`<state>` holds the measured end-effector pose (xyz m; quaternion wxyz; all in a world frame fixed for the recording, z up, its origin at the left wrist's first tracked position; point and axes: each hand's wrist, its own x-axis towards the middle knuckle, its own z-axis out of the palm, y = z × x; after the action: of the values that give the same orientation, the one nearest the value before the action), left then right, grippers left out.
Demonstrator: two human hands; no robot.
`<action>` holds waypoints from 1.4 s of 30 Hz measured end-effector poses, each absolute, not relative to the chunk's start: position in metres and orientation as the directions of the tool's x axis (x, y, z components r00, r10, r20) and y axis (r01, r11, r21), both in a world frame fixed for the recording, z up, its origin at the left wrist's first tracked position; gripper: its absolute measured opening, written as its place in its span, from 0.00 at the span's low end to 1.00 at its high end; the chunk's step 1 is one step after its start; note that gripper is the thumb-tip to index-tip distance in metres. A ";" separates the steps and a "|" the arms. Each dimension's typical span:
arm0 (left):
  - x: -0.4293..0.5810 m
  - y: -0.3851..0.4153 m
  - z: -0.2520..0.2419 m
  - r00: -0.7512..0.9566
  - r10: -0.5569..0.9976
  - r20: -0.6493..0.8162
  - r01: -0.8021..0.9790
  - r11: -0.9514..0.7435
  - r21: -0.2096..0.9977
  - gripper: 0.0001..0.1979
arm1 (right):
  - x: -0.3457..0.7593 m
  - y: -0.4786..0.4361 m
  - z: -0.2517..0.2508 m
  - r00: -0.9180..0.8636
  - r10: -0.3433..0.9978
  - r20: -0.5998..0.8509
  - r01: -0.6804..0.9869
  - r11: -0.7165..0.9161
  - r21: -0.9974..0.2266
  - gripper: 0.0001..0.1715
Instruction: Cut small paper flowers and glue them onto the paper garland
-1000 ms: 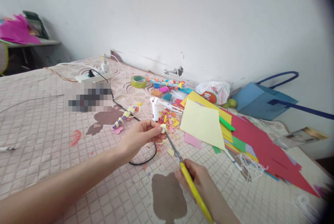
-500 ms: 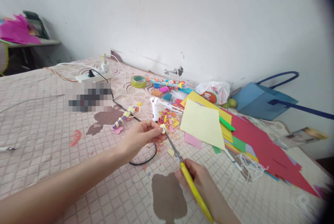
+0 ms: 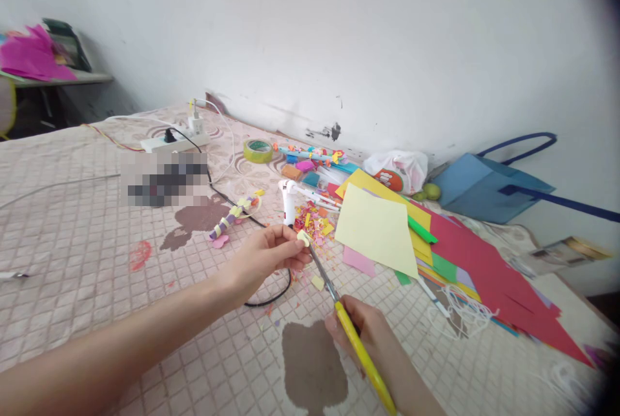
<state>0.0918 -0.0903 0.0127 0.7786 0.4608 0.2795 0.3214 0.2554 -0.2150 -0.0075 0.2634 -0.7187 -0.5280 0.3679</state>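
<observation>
The left hand (image 3: 271, 251) holds, between thumb and fingers, a small rounded piece of pale yellow paper (image 3: 303, 238), over the middle of the table. The right hand (image 3: 371, 332), on the near side, is closed around a tool (image 3: 363, 354) with a long, smooth yellow handle and slim metal blades; it is perhaps scissors, but the shape is not clear to me. Its tip is at the paper piece.

The tablecloth (image 3: 217, 351) has a texture of small squares, with brown irregular patches. Just beyond the left hand stands a white plastic glue gun (image 3: 287, 203), beside crumbled, colourful scraps (image 3: 312, 225). To the right lie flat sheets, a pale yellow one (image 3: 372, 228) above a red one (image 3: 475, 267).

At the far right, a thin, wrinkled plastic bag (image 3: 397, 170) and an angular blue bag (image 3: 489, 187) hide their contents. Round green fruits (image 3: 429, 192) lie between them.
</observation>
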 end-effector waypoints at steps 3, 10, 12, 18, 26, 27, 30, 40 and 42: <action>0.092 -0.090 0.015 0.626 0.765 -0.152 -0.235 0.371 0.898 0.10 | 0.256 -0.214 -0.008 0.166 0.954 -0.248 0.579 -0.298 -0.759 0.16; 0.092 -0.089 0.014 0.613 0.775 -0.152 -0.238 0.365 0.900 0.10 | 0.255 -0.215 -0.009 0.185 0.950 -0.251 0.592 -0.311 -0.743 0.15; 0.092 -0.090 0.014 0.617 0.773 -0.149 -0.237 0.363 0.901 0.11 | 0.255 -0.215 -0.008 0.181 0.949 -0.259 0.591 -0.316 -0.743 0.15; 0.092 -0.091 0.015 0.615 0.776 -0.144 -0.244 0.361 0.900 0.11 | 0.254 -0.216 -0.008 0.179 0.950 -0.256 0.578 -0.312 -0.754 0.15; 0.092 -0.091 0.014 0.616 0.776 -0.138 -0.245 0.354 0.903 0.10 | 0.251 -0.214 -0.007 0.182 0.945 -0.273 0.545 -0.328 -0.772 0.14; 0.092 -0.091 0.013 0.616 0.776 -0.136 -0.245 0.353 0.903 0.10 | 0.251 -0.214 -0.007 0.176 0.946 -0.274 0.548 -0.325 -0.770 0.14; 0.092 -0.090 0.013 0.621 0.773 -0.129 -0.246 0.348 0.905 0.10 | 0.251 -0.214 -0.006 0.162 0.953 -0.257 0.576 -0.303 -0.760 0.14; 0.092 -0.092 0.014 0.647 0.754 -0.115 -0.219 0.328 0.919 0.10 | 0.255 -0.214 -0.017 0.205 0.962 -0.178 0.618 -0.269 -0.739 0.15; 0.092 -0.092 0.014 0.648 0.753 -0.114 -0.218 0.327 0.920 0.10 | 0.254 -0.214 -0.013 0.197 0.959 -0.205 0.600 -0.284 -0.748 0.14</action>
<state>0.0917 -0.0917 0.0138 0.7666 0.4860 0.2752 0.3170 0.2539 -0.2144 -0.0126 0.2657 -0.7266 -0.5363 0.3374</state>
